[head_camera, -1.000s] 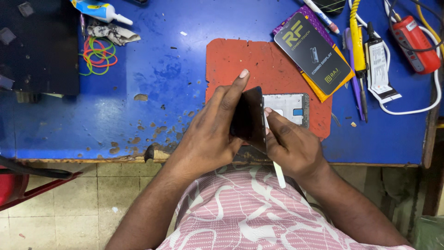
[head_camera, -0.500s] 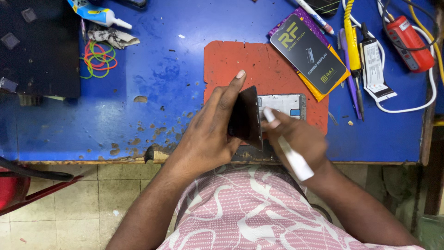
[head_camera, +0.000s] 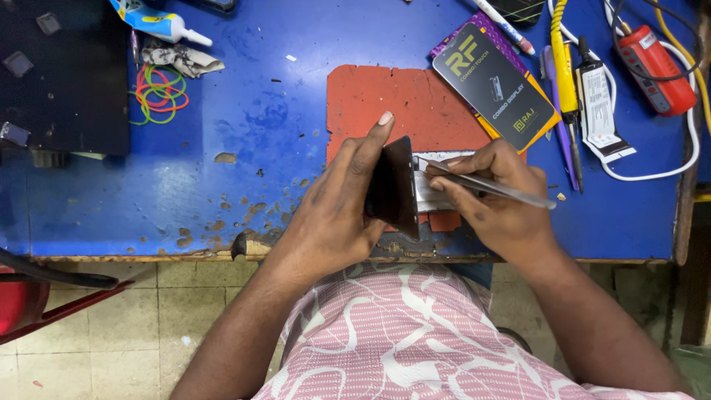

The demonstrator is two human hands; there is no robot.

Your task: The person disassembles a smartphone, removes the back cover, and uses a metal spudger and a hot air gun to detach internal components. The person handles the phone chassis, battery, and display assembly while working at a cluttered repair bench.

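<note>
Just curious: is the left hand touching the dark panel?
Touching. The head view shows the left hand gripping the dark panel, index finger along its top edge.

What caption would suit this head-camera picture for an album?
Left hand tilts a dark flat phone screen panel up over a red rubber mat while the right hand works slim metal tweezers beneath it.

Blue bench (head_camera: pixel 222 111), paint chipped at my edge.
On it: red mat (head_camera: pixel 400 100), rubber bands (head_camera: pixel 157 92), glue bottle (head_camera: pixel 159 24), black box (head_camera: pixel 63 74).

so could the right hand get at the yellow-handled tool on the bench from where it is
Probably yes: the yellow-handled tool lies uncovered just beyond the right hand, with open bench between. But that hand holds tweezers, so it isn't free.
</note>
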